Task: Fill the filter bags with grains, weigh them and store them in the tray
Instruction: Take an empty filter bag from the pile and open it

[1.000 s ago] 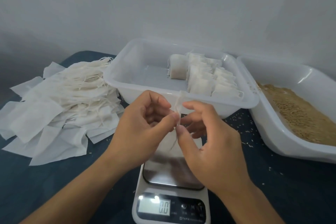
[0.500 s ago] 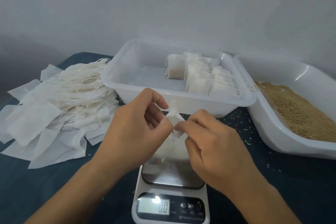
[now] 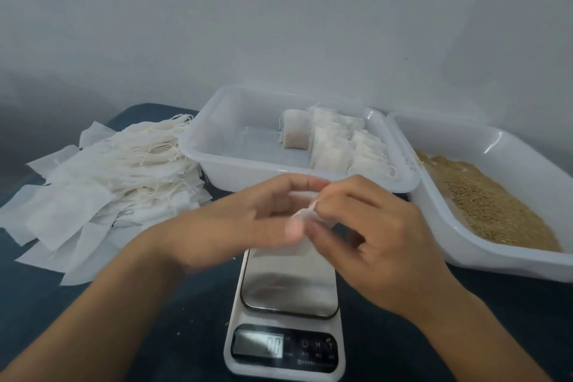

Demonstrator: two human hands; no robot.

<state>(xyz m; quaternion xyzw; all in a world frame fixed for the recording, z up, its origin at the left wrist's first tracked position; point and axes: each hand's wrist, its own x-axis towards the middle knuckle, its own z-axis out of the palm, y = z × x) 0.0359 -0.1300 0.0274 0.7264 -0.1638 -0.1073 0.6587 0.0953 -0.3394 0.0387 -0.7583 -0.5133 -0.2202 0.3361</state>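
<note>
A small white paper filter bag (image 3: 302, 220) was held above the steel platform of the white digital kitchen scale (image 3: 286, 313), pinched at its mouth between the left hand (image 3: 248, 220) and the right hand (image 3: 366, 232). Both hands were closed on the bag's top edge, fingertips pressed together; motion blur hid whether the mouth was being opened or drawn shut, and whether grains were inside could not be told. The scale's display appeared to read zero, though the digits were smeared.

Risks were judged from here. The thin paper could be torn if the edges were pulled apart too hard. Grains could be spilled onto the dark blue tabletop (image 3: 465, 319), where stray ones already lay. A false weight could be recorded if a hand pressed the platform.

The clear plastic tray (image 3: 198, 149) held filled bags (image 3: 335, 146) packed at its right; the white tub of brown grains (image 3: 496, 208) sat just beside it, and the pile of empty white bags (image 3: 102, 189) lay left.
</note>
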